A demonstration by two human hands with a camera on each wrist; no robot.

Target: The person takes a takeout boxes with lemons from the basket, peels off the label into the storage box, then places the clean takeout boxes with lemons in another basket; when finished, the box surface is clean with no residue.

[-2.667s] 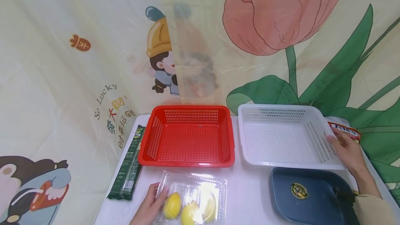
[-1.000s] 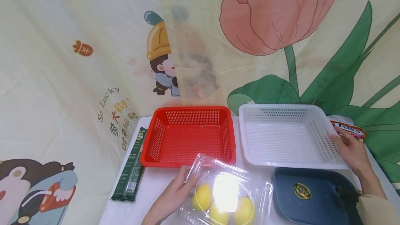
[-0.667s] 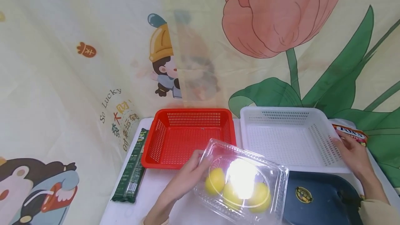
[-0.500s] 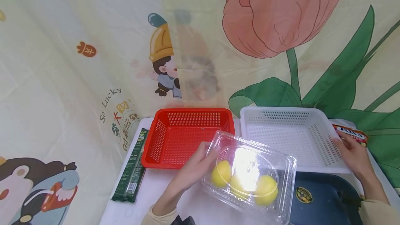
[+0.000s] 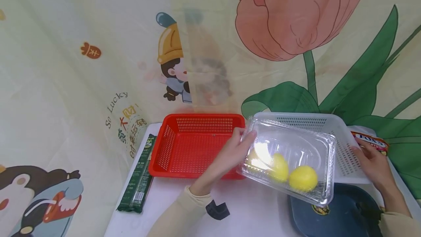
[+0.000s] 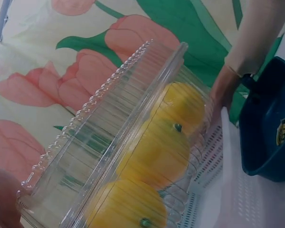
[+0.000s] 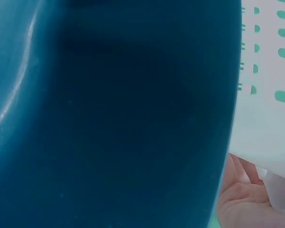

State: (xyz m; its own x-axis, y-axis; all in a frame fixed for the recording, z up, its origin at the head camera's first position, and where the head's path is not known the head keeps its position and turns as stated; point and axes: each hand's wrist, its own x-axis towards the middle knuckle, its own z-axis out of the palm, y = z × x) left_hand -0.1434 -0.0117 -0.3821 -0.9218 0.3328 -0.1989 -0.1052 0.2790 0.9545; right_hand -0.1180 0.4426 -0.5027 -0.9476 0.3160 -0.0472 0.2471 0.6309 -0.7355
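My left hand (image 5: 234, 148) grips the left edge of a clear plastic clamshell box (image 5: 297, 143), held tilted above the table. Inside are three yellow lemons (image 5: 303, 178), crowded along its lower side; the left wrist view shows green stem ends on two lemons (image 6: 154, 152). In the head view the box overlaps the left part of the white perforated basket (image 5: 342, 134) and the back of the dark blue tub (image 5: 345, 215). My right hand (image 5: 373, 162) holds that basket by its right rim, fingers partly hidden under the rim (image 7: 256, 137) in the right wrist view.
A red perforated basket (image 5: 197, 153) stands left of the white one. Beside it lies a long green packet (image 5: 136, 178) on the white table (image 5: 184, 196). A FOX'S packet (image 5: 370, 141) lies behind my right hand. A printed curtain (image 5: 204, 39) hangs behind.
The clamshell box, in my left hand's grip, has risen from the front of the table and moved right and back over the white basket, its lemons rolling together. The right hand keeps its place.
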